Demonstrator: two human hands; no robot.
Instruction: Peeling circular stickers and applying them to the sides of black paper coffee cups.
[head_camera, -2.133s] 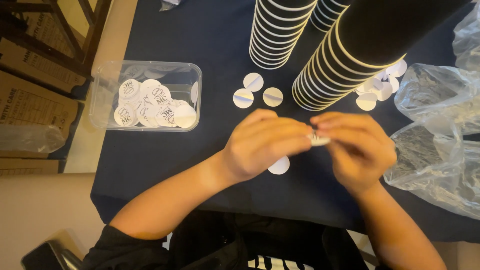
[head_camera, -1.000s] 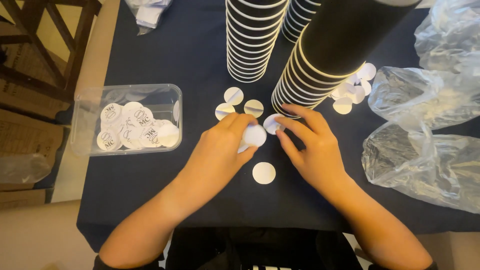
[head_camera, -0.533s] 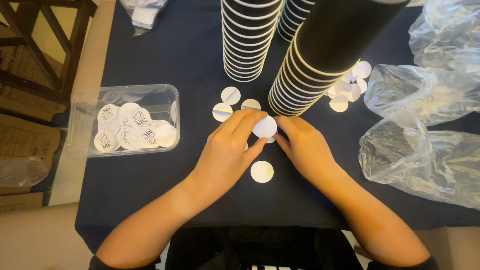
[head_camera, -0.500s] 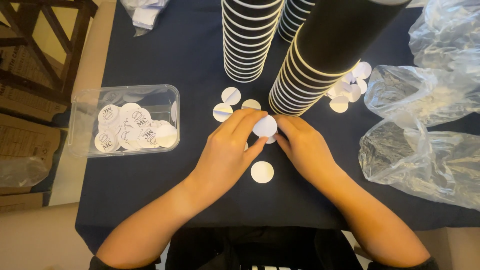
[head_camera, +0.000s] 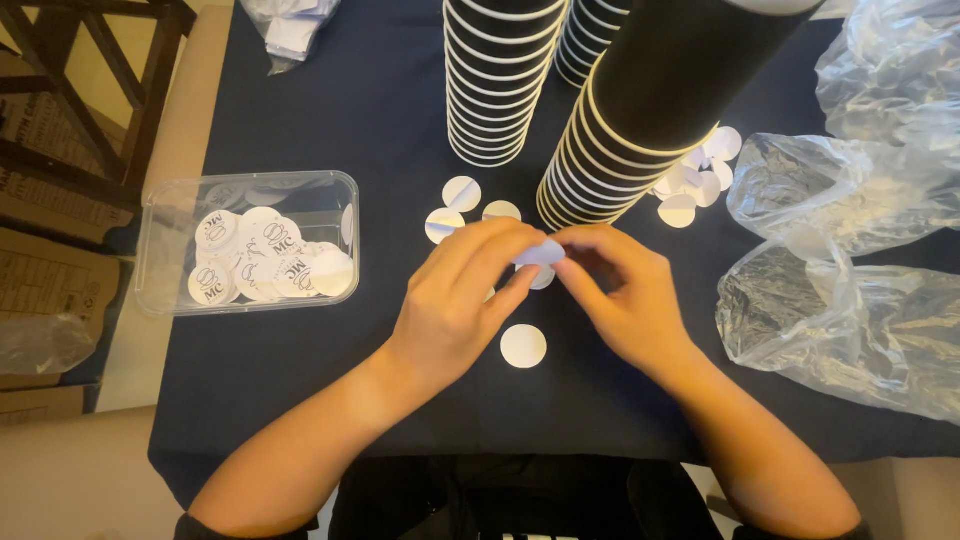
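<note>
Dark navy cloth covered the table (head_camera: 330, 400), which filled most of the frame, with wooden chair legs and cardboard showing past its left edge. At the centre, the left hand (head_camera: 455, 305) and the right hand (head_camera: 625, 300) met over the cloth, both pinching one round white sticker (head_camera: 540, 253) between them. The sticker sat at the fingertips, tilted edge-up, just above centre: the left thumb and forefinger closed on its left side, while the right fingers curled in against its right side. Both hands were nearly closed, with only the sticker between their tips. How firmly the right fingertips gripped could not be told, since they were partly hidden behind the disc.

Just below the hands, a loose white disc (head_camera: 523, 346) lay flat on the cloth, apart from either hand. Three more discs (head_camera: 461, 193) lay just above the left fingers, near the foot of a stack of black paper cups (head_camera: 500, 80) at the top centre. A second, taller cup stack (head_camera: 640, 110) leaned in from the upper right, its base just beside the right fingertips. A small heap of white discs (head_camera: 700, 175) lay to its right. At the left, a clear plastic container (head_camera: 160, 260) held printed round stickers. Crumpled clear plastic bags (head_camera: 860, 250) lay along the right edge.
</note>
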